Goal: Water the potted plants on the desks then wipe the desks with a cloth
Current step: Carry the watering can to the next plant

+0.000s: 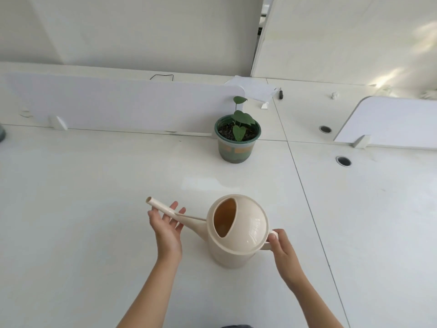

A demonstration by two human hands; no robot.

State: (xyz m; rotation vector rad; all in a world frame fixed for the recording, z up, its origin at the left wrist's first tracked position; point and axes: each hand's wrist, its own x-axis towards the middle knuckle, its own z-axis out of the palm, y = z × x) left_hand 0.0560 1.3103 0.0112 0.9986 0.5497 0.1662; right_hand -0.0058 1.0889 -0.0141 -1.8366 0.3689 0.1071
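A cream plastic watering can [238, 229] stands on the white desk [82, 197] near me, its long spout pointing left. My right hand [282, 250] is closed around the can's handle on the right side. My left hand [166, 227] is open, palm up, under the spout with fingers spread. Farther back stands a small green pot [237, 147] with dark soil and a few heart-shaped leaves, against the end of a low white divider [123, 102]. No cloth is in view.
A second divider [390, 121] stands at the right on the adjoining desk, with two round cable holes [343, 161] near it. Paper sheets [256, 89] and a small dark object [280, 93] lie behind the plant. A dark-green object shows at the far left edge [2, 133].
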